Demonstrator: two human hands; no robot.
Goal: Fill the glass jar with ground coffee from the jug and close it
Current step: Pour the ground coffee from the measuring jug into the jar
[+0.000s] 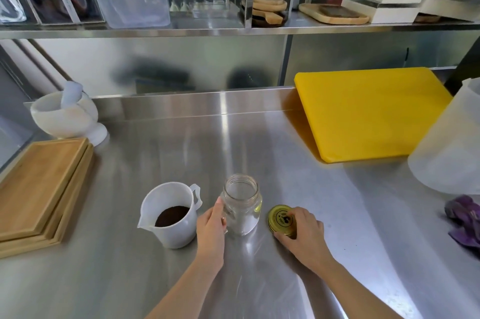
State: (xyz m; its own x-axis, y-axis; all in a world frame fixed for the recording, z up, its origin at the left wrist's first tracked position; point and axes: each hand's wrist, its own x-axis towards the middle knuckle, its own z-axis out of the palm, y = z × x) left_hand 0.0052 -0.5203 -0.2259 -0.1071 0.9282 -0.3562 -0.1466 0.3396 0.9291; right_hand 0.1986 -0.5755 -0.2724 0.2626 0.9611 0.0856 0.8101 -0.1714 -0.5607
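Observation:
An empty clear glass jar (242, 204) stands upright and uncapped on the steel counter (259, 142). My left hand (211, 228) wraps around its left side. To the left stands a white plastic jug (171, 215) with dark ground coffee (172, 215) in its bottom, its spout toward me. Right of the jar a gold metal lid (281, 219) lies flat on the counter. My right hand (301, 233) rests on the lid's near right edge, fingers curled over it.
A stack of wooden boards (39, 189) lies at the left, a white mortar and pestle (67, 116) behind it. A yellow cutting board (368, 113) leans at the back right. A large translucent container (452, 142) and a purple cloth (465, 222) sit at the right edge.

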